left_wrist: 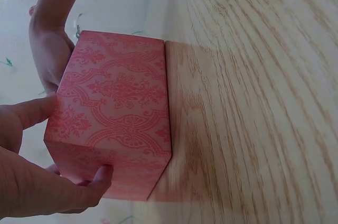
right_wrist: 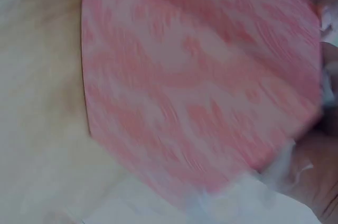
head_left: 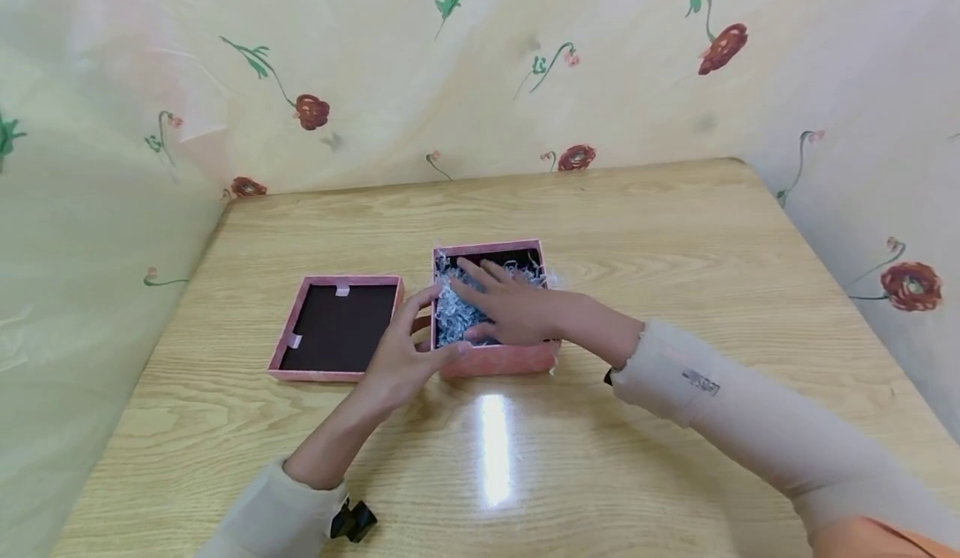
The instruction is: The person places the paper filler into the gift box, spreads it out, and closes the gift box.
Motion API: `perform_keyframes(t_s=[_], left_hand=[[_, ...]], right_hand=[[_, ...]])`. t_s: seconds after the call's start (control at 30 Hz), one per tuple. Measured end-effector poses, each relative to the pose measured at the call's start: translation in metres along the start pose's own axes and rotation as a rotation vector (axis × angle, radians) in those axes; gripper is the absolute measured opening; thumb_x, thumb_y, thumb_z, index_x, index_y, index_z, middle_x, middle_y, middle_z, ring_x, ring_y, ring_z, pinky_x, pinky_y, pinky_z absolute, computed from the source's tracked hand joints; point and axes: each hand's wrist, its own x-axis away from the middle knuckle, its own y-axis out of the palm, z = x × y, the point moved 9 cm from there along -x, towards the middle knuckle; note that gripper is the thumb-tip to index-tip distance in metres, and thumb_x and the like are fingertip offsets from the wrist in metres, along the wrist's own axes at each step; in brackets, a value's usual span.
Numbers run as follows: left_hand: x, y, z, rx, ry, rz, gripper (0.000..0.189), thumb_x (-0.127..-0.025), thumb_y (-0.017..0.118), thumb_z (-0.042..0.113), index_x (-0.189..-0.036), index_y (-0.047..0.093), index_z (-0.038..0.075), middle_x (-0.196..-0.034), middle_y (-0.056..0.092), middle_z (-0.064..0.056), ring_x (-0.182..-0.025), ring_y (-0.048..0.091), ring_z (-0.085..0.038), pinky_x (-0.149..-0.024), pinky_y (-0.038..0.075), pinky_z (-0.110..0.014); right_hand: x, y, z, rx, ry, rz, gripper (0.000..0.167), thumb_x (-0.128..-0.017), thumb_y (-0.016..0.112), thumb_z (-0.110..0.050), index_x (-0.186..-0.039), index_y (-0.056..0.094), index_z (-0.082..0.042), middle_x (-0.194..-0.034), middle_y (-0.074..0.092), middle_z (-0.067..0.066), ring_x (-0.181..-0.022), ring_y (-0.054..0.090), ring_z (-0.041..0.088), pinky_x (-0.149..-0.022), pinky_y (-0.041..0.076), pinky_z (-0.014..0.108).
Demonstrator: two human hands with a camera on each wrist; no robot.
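Right fingers [head_left: 477,275] spread over crinkly shreds [head_left: 453,318], left fingers [left_wrist: 38,112] gripping a patterned pink box [left_wrist: 119,94].

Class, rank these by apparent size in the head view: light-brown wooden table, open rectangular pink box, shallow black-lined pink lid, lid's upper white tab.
1. Table
2. Pink box, partly covered
3. Pink lid
4. White tab

No legible text, number or brand noted. Small dark print [head_left: 701,381] on the right sleeve [head_left: 757,424], right of the pink box [head_left: 495,363]; characters unreadable.
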Motion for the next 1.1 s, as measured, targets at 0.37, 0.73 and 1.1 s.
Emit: perform_keyframes(t_s=[0.37,0.73,1.1], left_hand=[[0.001,0.000,-0.003,-0.013,0.008,0.016,0.075,-0.084,0.076,0.017,-0.147,0.035,0.018,-0.151,0.031,-0.003,-0.133,0.039,-0.032,-0.105,0.038,-0.049],[0.001,-0.001,-0.003,0.002,0.000,0.005,0.075,-0.084,0.076,0.015,-0.147,0.035,0.024,-0.151,0.030,-0.003,-0.133,0.040,-0.032,-0.104,0.040,-0.048],[-0.001,0.000,-0.005,-0.029,0.016,0.000,0.076,-0.085,0.076,0.019,-0.147,0.033,0.023,-0.152,0.029,-0.003,-0.134,0.038,-0.034,-0.105,0.038,-0.051]], right_hand=[[-0.023,0.030,0.007,0.010,0.032,-0.184,0.060,-0.103,0.044,-0.032,-0.153,0.022,-0.009,-0.161,0.004,0.011,-0.145,0.004,0.038,-0.115,0.015,0.052],[-0.001,-0.012,-0.005,0.022,-0.024,-0.010,0.067,-0.100,0.050,-0.039,-0.155,0.018,-0.019,-0.161,0.006,0.008,-0.146,0.004,0.037,-0.112,0.016,0.060],[0.023,-0.038,0.009,-0.055,-0.035,0.036,0.078,-0.094,0.062,-0.033,-0.155,0.016,-0.020,-0.161,0.007,0.009,-0.146,0.003,0.036,-0.114,0.014,0.058]])
